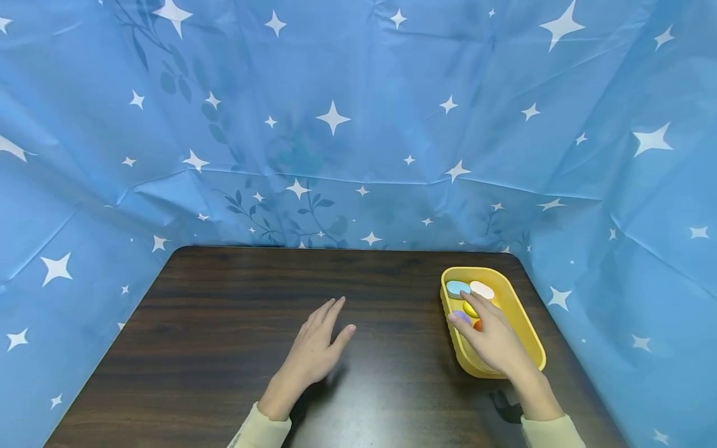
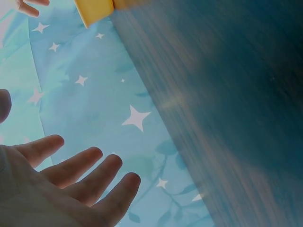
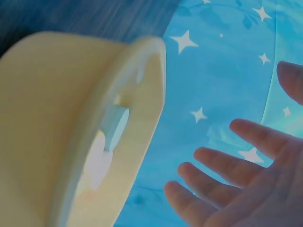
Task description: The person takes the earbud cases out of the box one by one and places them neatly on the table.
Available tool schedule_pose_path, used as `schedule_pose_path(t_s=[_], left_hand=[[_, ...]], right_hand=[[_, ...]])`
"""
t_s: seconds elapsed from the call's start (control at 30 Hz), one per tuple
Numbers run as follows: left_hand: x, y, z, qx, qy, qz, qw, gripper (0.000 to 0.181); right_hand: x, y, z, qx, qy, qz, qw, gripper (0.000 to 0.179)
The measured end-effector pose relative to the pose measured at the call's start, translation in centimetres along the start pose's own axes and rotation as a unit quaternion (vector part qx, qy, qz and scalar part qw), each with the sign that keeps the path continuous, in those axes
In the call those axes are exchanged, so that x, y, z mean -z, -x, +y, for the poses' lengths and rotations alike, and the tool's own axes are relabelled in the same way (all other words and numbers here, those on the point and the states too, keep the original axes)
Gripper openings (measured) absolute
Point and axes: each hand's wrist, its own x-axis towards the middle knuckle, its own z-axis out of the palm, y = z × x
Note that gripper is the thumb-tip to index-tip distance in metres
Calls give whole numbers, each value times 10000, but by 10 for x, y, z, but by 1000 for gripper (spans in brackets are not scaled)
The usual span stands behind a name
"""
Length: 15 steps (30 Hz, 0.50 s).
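A yellow rectangular container (image 1: 523,330) with rounded corners stands on the right of the dark table. Small rounded pieces lie inside: a light blue oval (image 1: 457,287), a white oval (image 1: 482,290), a yellow one (image 1: 469,309), a purple one (image 1: 462,317) and an orange-red one (image 1: 478,325). My right hand (image 1: 495,336) hovers over the container, fingers spread and holding nothing, partly hiding the pieces. In the right wrist view those fingers are apart from the container's rim (image 3: 147,45). My left hand (image 1: 313,348) is above the middle of the table, its fingers extended, with nothing in it.
The dark wood-grain table (image 1: 235,323) has rounded back corners. Blue cloth (image 1: 358,143) with white stars hangs behind it and along both sides. A small black object (image 1: 506,407) shows beside the right wrist, near the container's front end.
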Motion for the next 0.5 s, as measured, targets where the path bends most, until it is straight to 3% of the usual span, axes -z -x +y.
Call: schedule_pose_path(t_s=[0.23, 0.5], left_hand=[[-3, 0, 3, -35, 88, 43, 9999, 69], [-5, -2, 7, -90, 319, 89, 9994, 67]], right_hand=[[10, -1, 6, -162, -18, -154, 9997, 74], [20, 1, 16, -41, -49, 91, 9999, 69]])
